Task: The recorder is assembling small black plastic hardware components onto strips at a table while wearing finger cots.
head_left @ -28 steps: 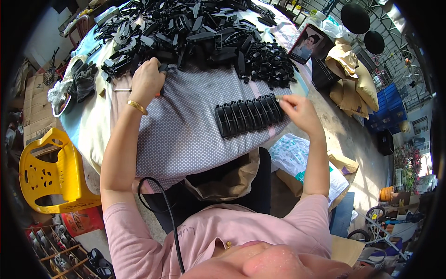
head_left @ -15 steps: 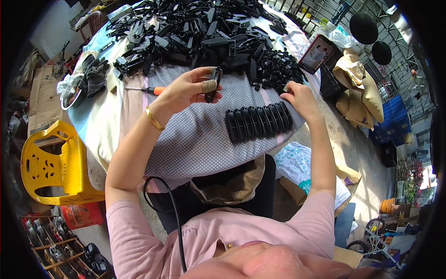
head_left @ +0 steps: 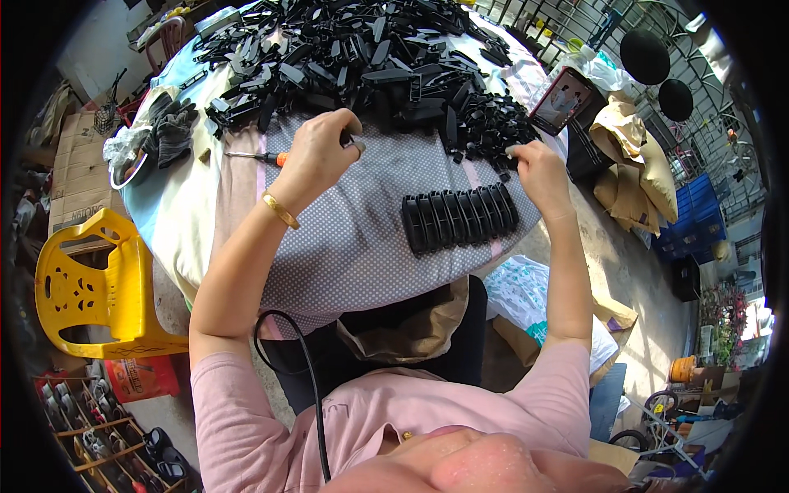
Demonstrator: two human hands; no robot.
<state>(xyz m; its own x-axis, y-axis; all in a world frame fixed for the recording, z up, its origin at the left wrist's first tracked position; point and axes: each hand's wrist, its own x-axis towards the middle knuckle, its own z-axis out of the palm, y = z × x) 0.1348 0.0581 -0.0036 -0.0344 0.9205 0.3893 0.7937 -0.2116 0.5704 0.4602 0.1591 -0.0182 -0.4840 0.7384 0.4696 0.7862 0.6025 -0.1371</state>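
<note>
My left hand (head_left: 320, 156), with a gold bangle at its wrist, is raised over the near edge of the big pile of black plastic parts (head_left: 386, 74). Its fingers curl round a black plastic part that is mostly hidden by the hand. Just beside that hand lies a screwdriver (head_left: 282, 158) with an orange and black handle. At the right, my right hand (head_left: 540, 174) pinches its fingers together beside a heap of small black pieces (head_left: 491, 123); whatever they hold is too small to make out. Between my arms sits a neat row of black parts (head_left: 459, 218) on the dotted cloth.
The cloth-covered table (head_left: 345, 238) also bears dark gloves (head_left: 170, 135) at the left and a propped phone (head_left: 563, 100) at the right. A yellow chair (head_left: 90, 283) stands left of it. A black cable (head_left: 308, 370) hangs in front of me, near a brown paper bag (head_left: 403, 333).
My left hand has turned over and moved slightly left, so its black part is now mostly hidden. My right hand has shifted a little, its fingers still pinched by the small pieces.
</note>
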